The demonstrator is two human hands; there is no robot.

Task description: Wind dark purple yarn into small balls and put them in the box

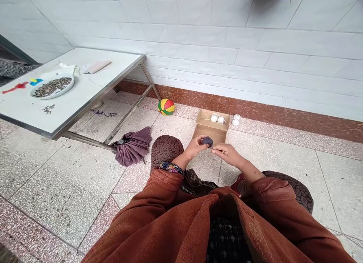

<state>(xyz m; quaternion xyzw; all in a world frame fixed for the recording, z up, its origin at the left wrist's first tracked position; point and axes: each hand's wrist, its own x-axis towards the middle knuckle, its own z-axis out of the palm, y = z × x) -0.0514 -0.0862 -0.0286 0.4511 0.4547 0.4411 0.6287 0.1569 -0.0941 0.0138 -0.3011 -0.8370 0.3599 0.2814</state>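
Observation:
A small ball of dark blue-grey yarn (207, 141) sits in the fingers of my left hand (195, 147), which is closed around its left side. Just to the right of it, my right hand (227, 154) is closed in a pinch, its fingertips close to the ball's lower edge. A thin strand of the yarn seems to run into that pinch, though it is very small here. Behind both hands an open cardboard box (197, 131) rests on the floor. White yarn balls (217, 118) with loose ends lie at its far side.
More white balls (236, 119) lie right of the box. A striped ball (166, 107) is near the wall. A folded purple umbrella (133, 146) lies by the leg of a table (93, 90), which carries a plate of seeds (72, 82).

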